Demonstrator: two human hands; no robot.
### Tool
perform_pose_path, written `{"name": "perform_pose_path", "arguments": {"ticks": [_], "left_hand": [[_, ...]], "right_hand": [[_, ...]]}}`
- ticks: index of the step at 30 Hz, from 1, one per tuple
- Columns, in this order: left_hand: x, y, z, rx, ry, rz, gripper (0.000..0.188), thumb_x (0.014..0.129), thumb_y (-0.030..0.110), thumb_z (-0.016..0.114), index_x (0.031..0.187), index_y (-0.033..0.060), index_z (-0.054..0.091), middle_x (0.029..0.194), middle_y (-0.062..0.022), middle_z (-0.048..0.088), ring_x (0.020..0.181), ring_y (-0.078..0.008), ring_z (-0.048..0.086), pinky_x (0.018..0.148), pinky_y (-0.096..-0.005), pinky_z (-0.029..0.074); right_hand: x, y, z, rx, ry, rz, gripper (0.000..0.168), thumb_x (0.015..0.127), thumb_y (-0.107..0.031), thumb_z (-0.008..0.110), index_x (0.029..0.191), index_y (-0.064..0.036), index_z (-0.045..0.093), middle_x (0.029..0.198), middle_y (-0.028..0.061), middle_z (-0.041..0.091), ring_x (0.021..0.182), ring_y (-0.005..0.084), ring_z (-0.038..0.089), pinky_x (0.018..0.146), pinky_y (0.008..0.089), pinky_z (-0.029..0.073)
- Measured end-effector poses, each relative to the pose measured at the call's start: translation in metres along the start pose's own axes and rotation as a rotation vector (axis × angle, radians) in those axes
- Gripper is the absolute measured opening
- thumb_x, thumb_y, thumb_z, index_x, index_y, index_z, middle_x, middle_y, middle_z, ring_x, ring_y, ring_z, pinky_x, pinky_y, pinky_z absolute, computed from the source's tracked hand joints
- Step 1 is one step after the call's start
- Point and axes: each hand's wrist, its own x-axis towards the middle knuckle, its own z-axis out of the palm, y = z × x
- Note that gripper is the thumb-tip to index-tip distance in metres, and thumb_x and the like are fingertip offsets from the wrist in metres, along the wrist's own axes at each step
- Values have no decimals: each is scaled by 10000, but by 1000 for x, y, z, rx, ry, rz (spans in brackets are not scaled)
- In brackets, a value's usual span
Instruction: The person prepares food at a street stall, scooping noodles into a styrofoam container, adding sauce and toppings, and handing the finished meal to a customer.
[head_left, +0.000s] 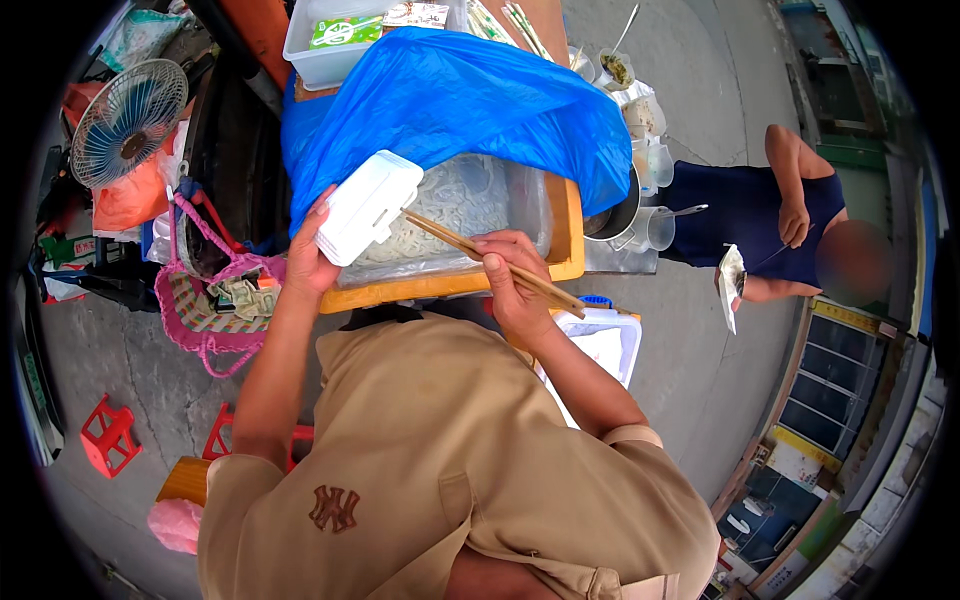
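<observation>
In my left hand (309, 259) is a white foam takeaway box (370, 208), its lid side towards me and its inside hidden. My right hand (514, 277) grips a pair of wooden chopsticks (541, 287), whose tips point at the box's edge. Below both hands lies a plastic-lined yellow tub (564, 232) of white noodles (450, 214). A blue plastic sheet (450, 105) covers the tub's far part.
A pot (616, 219) and several seasoning cups (652, 166) line the right side. Beyond them stands a person (750, 202) holding an open container (731, 277). To the left are a pink woven basket (217, 315) with banknotes and a fan (129, 124). A red stool (110, 435) stands lower left.
</observation>
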Motion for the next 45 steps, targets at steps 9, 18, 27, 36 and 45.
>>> {"name": "perform_pose_path", "arguments": {"ticks": [9, 18, 27, 36, 45], "left_hand": [[-16, 6, 7, 13, -15, -27, 569, 968, 175, 615, 1490, 31, 442, 1512, -209, 494, 1366, -396, 517, 1148, -548, 429], [-39, 0, 0, 27, 12, 5, 597, 944, 242, 648, 1483, 64, 461, 1507, -191, 503, 1355, -405, 525, 1113, -579, 455], [-37, 14, 0, -20, -41, -2, 589, 992, 322, 583, 1506, 64, 455, 1542, -199, 469, 1398, -401, 483, 1153, -568, 406], [-21, 22, 9, -189, -113, -83, 917, 973, 701, 459, 1534, -21, 390, 1564, -214, 437, 1437, -398, 433, 1193, -545, 339], [1, -6, 23, -167, -150, -216, 991, 929, 751, 478, 1534, -29, 379, 1566, -220, 432, 1444, -389, 426, 1192, -532, 344]], "right_hand": [[47, 268, -37, 48, 299, 760, 233, 981, -201, 700, 1047, 21, 678, 952, 117, 710, 883, 206, 718, 782, 316, 595], [65, 313, 3, -520, 206, 655, 241, 915, -295, 686, 961, -65, 739, 1024, 199, 740, 981, 408, 696, 867, 478, 530], [53, 328, -3, 143, 178, 1020, 223, 965, -175, 677, 1021, 39, 654, 1024, 155, 700, 934, 301, 720, 795, 375, 639], [42, 145, -56, 834, 250, 1054, 143, 986, -131, 679, 989, -9, 604, 963, 98, 682, 851, 249, 734, 723, 279, 664], [57, 19, -5, 664, 93, 685, 209, 1008, -227, 675, 1075, -30, 652, 1026, 97, 697, 1000, 228, 717, 872, 349, 620]]}}
